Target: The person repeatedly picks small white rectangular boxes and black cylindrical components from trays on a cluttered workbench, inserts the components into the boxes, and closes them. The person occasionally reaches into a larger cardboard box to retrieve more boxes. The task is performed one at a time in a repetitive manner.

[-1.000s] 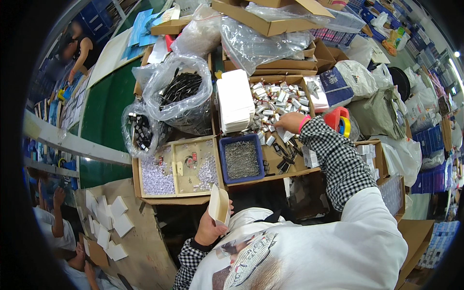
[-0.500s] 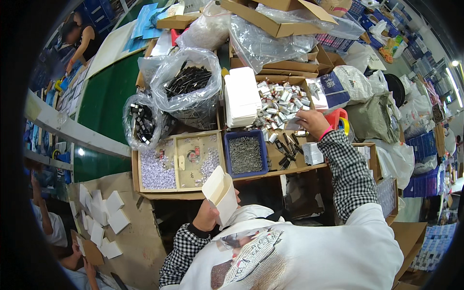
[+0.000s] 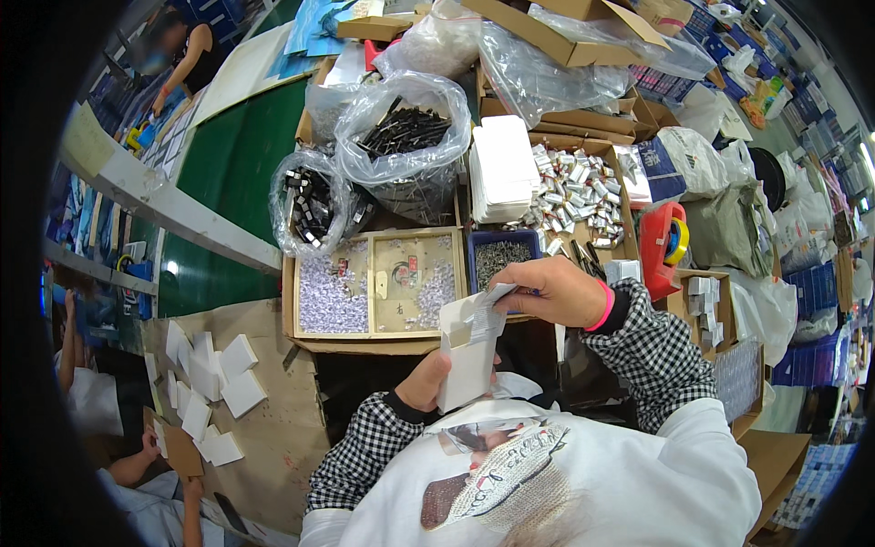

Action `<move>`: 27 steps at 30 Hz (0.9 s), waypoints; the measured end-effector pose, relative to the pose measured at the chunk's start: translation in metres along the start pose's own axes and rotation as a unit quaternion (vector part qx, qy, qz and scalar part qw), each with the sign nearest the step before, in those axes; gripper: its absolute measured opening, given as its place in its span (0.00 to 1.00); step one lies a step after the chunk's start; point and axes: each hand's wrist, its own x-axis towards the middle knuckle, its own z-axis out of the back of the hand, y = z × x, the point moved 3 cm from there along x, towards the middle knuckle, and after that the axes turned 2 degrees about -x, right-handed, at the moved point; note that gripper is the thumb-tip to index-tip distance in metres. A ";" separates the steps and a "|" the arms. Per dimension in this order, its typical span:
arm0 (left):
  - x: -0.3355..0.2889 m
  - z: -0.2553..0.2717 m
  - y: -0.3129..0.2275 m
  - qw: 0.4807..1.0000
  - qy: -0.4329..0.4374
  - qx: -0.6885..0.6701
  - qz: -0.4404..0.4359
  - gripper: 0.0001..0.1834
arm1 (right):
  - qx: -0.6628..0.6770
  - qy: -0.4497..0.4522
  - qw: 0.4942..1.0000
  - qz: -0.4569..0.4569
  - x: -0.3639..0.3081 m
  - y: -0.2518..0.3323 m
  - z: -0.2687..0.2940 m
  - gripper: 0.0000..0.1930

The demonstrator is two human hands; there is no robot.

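Left hand (image 3: 424,381) gripping a white box (image 3: 467,376), right hand (image 3: 560,294) pinching paper (image 3: 498,294) at its top, box between the two, blue tray (image 3: 472,264) beyond the right, wooden tray (image 3: 371,284) beyond the left

A white, open-topped box (image 3: 468,372) is held tilted by the left hand (image 3: 425,381); at its mouth a pale sheet (image 3: 493,298) is pinched by the right hand (image 3: 554,292).
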 end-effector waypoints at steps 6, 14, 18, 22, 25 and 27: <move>-0.008 -0.002 -0.003 0.999 0.040 0.012 0.009 0.48 | 0.078 0.053 0.992 -0.088 0.006 0.001 -0.002 0.15; -0.015 0.002 0.000 0.999 0.025 0.009 0.027 0.50 | -0.067 0.014 0.993 0.092 0.010 0.024 -0.023 0.14; -0.014 0.006 0.003 0.999 0.032 0.003 0.026 0.50 | -0.069 0.116 0.984 0.113 0.011 0.037 -0.031 0.14; -0.011 0.003 0.004 0.998 0.059 -0.031 -0.006 0.52 | -0.003 0.084 0.990 0.111 0.015 0.049 -0.014 0.18; -0.009 0.000 0.004 0.998 0.063 0.003 -0.019 0.55 | -0.021 0.003 0.997 0.078 0.005 0.047 0.017 0.15; -0.010 0.001 0.002 0.998 0.060 0.013 -0.027 0.57 | 0.019 -0.054 0.998 0.011 -0.006 0.032 0.033 0.12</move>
